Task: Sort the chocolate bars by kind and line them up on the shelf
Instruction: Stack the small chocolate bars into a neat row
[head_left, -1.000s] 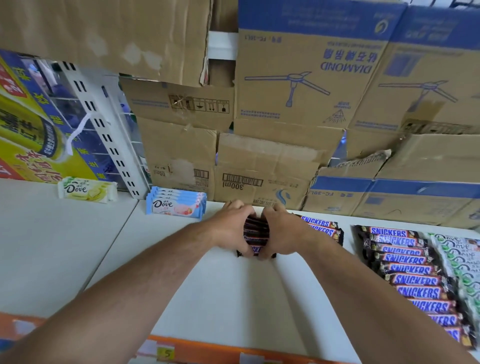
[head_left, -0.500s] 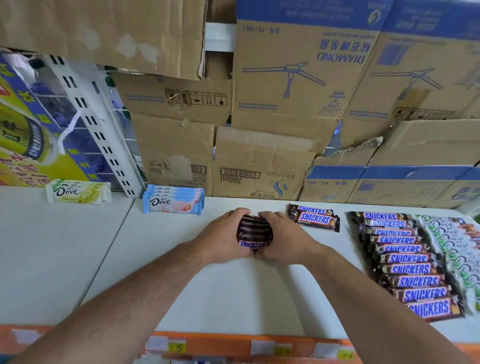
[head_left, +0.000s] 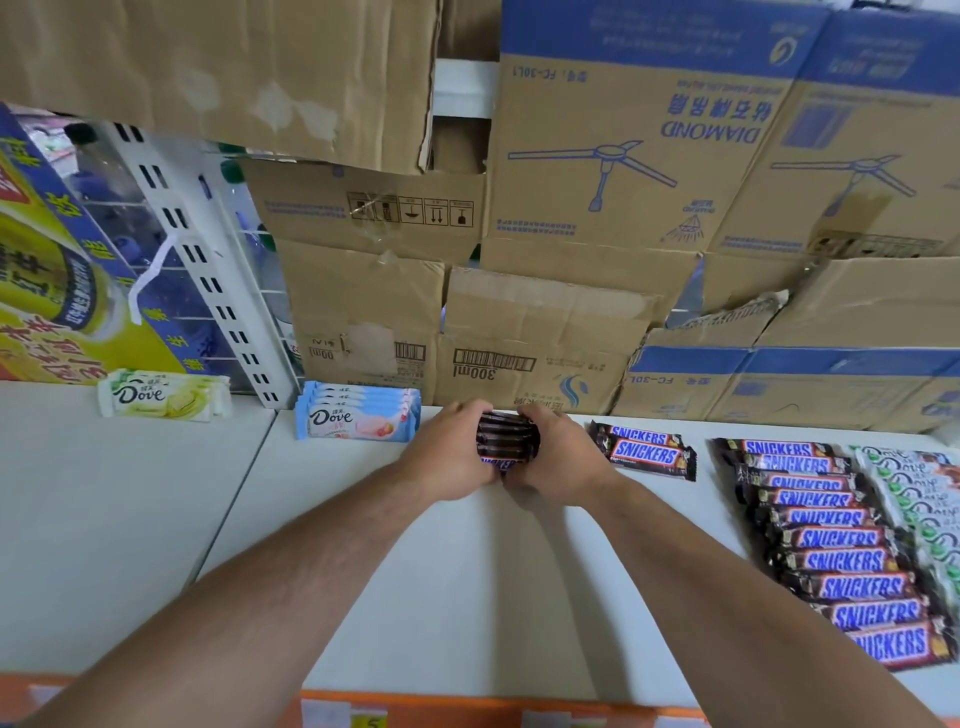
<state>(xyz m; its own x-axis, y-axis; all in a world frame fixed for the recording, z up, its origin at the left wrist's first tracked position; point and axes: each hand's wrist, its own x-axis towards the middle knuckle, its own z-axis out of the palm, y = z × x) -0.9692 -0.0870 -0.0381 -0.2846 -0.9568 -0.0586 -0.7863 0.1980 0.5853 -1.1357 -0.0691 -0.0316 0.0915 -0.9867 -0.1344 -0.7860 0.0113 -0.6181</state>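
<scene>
The left hand (head_left: 447, 460) and the right hand (head_left: 566, 457) close in one grip from both sides on a bundle of Snickers bars (head_left: 506, 441). The fingers curl over its far edge, so the dark wrappers show only in the gap between the palms. The bundle sits low over the white shelf (head_left: 467, 582), close to the back; whether it rests on the board or is held just off it cannot be told.

Just to the right of the right hand lie two loose Snickers bars (head_left: 644, 451), one behind the other. Further right a long row of Snickers bars (head_left: 841, 540) runs from back to front, with a row of green-and-white Dove bars (head_left: 922, 499) touching its right side. To the left of the left hand stands a stack of blue Dove bars (head_left: 358, 418), and well beyond it, on the neighbouring board, a yellow-green Dove bar (head_left: 163, 396).

Cardboard boxes (head_left: 545, 332) are piled along the back. A white slotted upright (head_left: 208, 270) leans at the left, and an orange price strip (head_left: 467, 712) edges the front.
</scene>
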